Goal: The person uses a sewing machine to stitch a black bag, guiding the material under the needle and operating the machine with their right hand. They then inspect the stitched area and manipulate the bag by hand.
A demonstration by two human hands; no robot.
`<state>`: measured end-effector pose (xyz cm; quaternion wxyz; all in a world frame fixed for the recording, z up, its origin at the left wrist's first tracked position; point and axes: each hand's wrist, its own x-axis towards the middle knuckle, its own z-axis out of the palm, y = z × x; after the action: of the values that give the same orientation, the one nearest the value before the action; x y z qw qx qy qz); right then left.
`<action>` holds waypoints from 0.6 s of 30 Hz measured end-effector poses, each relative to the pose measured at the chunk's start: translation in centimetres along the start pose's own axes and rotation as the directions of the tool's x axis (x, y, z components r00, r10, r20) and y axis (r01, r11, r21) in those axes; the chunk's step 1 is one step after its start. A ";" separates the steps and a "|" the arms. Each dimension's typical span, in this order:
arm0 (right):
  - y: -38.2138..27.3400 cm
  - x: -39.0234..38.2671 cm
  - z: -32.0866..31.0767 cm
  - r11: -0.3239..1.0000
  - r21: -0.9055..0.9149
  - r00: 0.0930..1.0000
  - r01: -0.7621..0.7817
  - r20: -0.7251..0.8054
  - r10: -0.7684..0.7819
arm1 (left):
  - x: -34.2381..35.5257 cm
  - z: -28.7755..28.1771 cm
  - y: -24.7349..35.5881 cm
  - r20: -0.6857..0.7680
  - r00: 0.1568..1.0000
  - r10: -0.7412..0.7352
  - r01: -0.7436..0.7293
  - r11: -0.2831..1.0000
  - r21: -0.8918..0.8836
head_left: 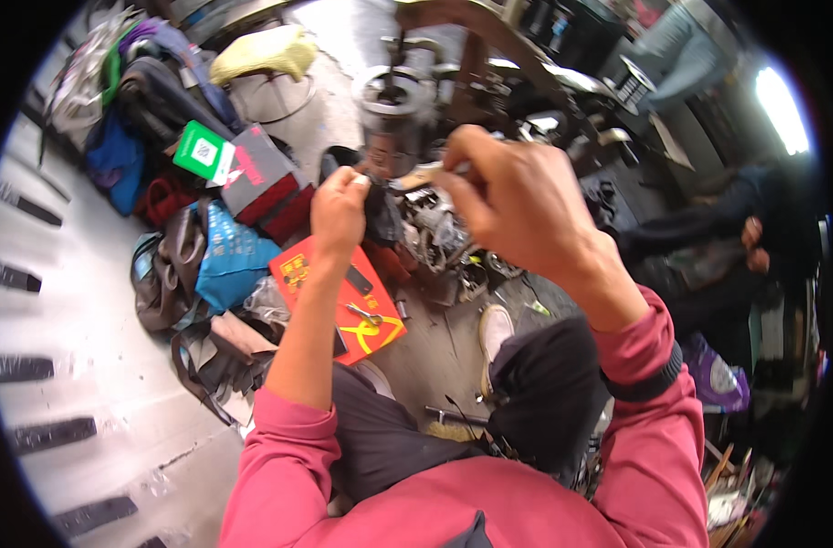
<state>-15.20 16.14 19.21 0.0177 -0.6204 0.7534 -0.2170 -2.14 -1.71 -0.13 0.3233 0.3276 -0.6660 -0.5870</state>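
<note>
In front of me, my left hand (340,212) is closed in a pinch, thumb against the fingers. A dark, soft-looking piece (380,216) hangs right beside it; whether the pinch holds it I cannot tell. Farther right and nearer to me, my right hand (526,196) is raised with its fingers curled toward the thumb. Anything in those fingertips is too small or blurred to name. Between the hands shows a short tan strip (418,177). Just beyond them stands a metal machine with a round cylinder (391,123) and a brown curved arm (471,27).
A red box (380,340) with keys (364,314) on top lies left of my knees. Bags, including a blue one (229,260), pile up beyond it near a yellow-covered stool (266,55). Metal parts (444,237) cluster below the machine. Another person's hands (754,245) show at right.
</note>
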 end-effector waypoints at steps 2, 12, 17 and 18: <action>-0.1 -0.8 0.2 0.990 0.085 0.984 0.113 -0.146 -0.100 | 0.3 0.1 -0.4 0.000 0.998 0.062 -0.061 0.995 -0.083; 16.8 -27.1 -4.4 0.898 0.135 0.628 -0.420 -0.671 0.394 | 3.4 -4.6 -3.2 -0.007 0.984 -0.176 0.171 0.967 -0.190; 19.7 -52.2 1.7 0.444 0.284 0.183 -0.850 -0.630 0.755 | 4.6 -7.0 -4.4 0.003 0.979 -0.202 0.199 0.960 -0.199; 18.8 -56.9 3.9 0.249 0.293 0.042 -0.923 -0.566 0.823 | 4.9 -7.5 -4.7 0.010 0.980 -0.198 0.197 0.963 -0.185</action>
<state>-18.38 71.13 -4.70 -0.1510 0.0833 0.9404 -0.2931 1.48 -10.44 -3.81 0.2950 0.3632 -0.5712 -0.6744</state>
